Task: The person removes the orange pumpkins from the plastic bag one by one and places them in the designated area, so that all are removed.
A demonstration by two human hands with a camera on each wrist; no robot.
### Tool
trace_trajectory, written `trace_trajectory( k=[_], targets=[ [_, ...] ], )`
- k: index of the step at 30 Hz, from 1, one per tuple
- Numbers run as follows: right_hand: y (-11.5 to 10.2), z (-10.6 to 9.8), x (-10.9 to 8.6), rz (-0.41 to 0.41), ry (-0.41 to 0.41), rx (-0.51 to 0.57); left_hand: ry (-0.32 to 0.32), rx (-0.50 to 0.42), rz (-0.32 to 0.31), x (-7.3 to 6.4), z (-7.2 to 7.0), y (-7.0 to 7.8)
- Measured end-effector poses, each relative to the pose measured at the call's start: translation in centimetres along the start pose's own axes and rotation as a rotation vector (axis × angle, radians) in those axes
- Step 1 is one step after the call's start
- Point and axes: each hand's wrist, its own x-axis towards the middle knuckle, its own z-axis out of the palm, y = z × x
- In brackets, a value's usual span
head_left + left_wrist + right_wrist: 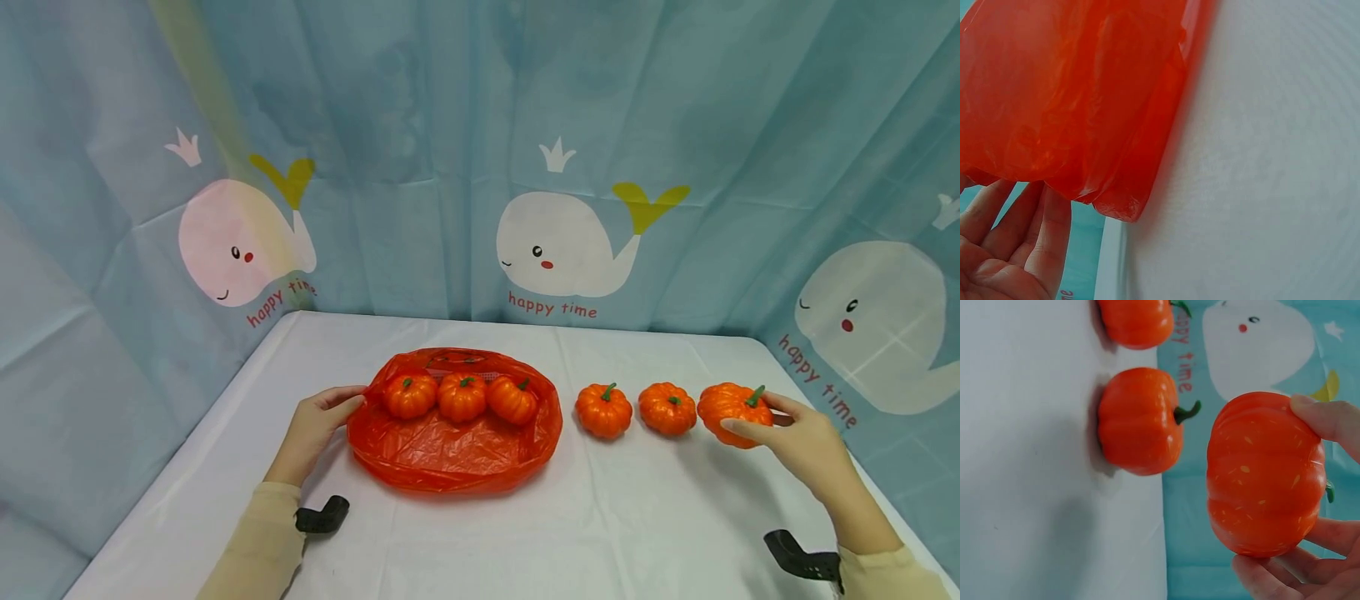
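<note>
My right hand (812, 443) grips a small orange pumpkin (727, 410) between thumb and fingers, lifted off the table, its green stem tilted to the right. In the right wrist view this pumpkin (1265, 475) shows its ribbed, flecked underside. My left hand (313, 429) pinches the left rim of an opened red plastic bag (457, 471); in the left wrist view the fingers (1054, 240) meet the bag's edge. Inside the bag, three pumpkins sit in a row along the back: left (409, 395), middle (462, 397) and right (512, 401).
Two more pumpkins, one nearer the bag (603, 412) and one farther right (667, 409), stand on the white-covered table (600, 525) between the bag and my right hand. A blue curtain (420, 167) with whale prints hangs behind and along both sides.
</note>
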Motion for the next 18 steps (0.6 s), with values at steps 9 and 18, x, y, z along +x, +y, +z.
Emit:
trace_trajectory(
  k=[9,18],
  targets=[
    [1.2,-0.5,1.0,0.024,0.028,0.046,-0.003,0.016,-0.012,0.0,-0.1,0.3],
    [2.4,-0.6,2.9,0.113,0.028,0.107,-0.015,0.036,-0.041,-0.1,-0.1,0.3]
  ],
)
